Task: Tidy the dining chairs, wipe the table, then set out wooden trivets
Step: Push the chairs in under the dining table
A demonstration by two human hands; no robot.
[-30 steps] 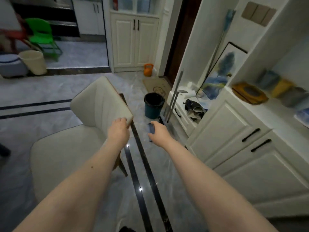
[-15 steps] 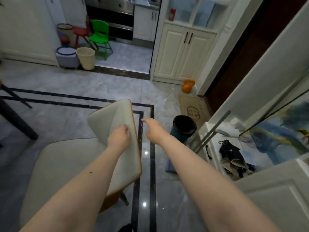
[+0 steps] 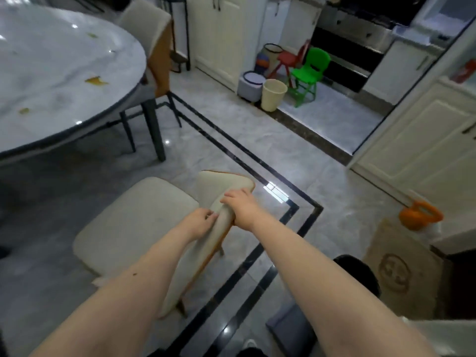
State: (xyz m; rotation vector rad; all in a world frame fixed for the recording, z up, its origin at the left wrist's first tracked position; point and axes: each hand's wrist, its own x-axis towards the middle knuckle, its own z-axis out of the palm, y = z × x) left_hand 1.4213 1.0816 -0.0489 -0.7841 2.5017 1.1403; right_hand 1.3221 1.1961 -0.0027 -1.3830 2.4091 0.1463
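A cream dining chair (image 3: 134, 228) with a tan-edged backrest stands on the floor in front of me, its seat toward the table. My left hand (image 3: 199, 222) grips the inner face of the backrest near its top. My right hand (image 3: 240, 206) curls over the backrest's top edge from the outer side. The round marble table (image 3: 51, 81) fills the upper left, with a few yellow-brown scraps lying on it. A second cream chair (image 3: 152, 34) stands tucked at the table's far side.
A green child's chair (image 3: 307, 76), a red one (image 3: 289, 59), a cream bin (image 3: 273, 95) and a grey stool (image 3: 251, 85) stand at the kitchen step. An orange jug (image 3: 419, 215), a doormat (image 3: 396, 269) and a dark bin (image 3: 358, 274) lie at right. White cabinets (image 3: 422, 140) line the right.
My view has swung left, bringing the table into sight. The chair has turned with it. My right hand, free before, has come onto the backrest's top edge beside my left hand.
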